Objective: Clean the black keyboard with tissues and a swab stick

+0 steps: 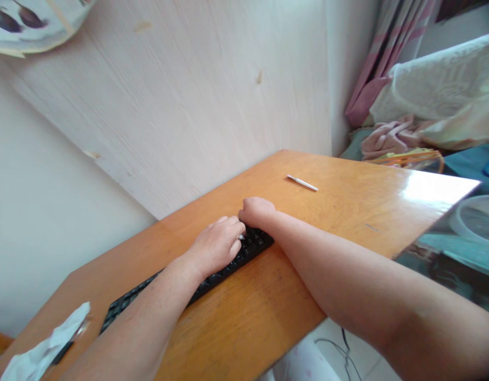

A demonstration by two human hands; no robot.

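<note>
A black keyboard (212, 279) lies slantwise on the wooden table, partly covered by my left forearm and both hands. Over its right part, my left hand (219, 241) is closed in a pinch, with a small whitish tip (241, 237) showing between thumb and fingers. What that item is, I cannot make out. At the keyboard's far right end, my right hand (258, 210) is curled against the far edge, seemingly gripping it; its fingertips are hidden. Beyond the right hand lies a slim white pen-like stick (302, 183).
The wooden table (347, 211) meets a pale panel (212, 95) at the back. Crumpled white tissue (49, 344) lies front left beside a dark slim object (63, 353). Right of the table are a clear plastic tub (478, 219) and piled cloth (390, 138). Dark cables (341, 349) hang below.
</note>
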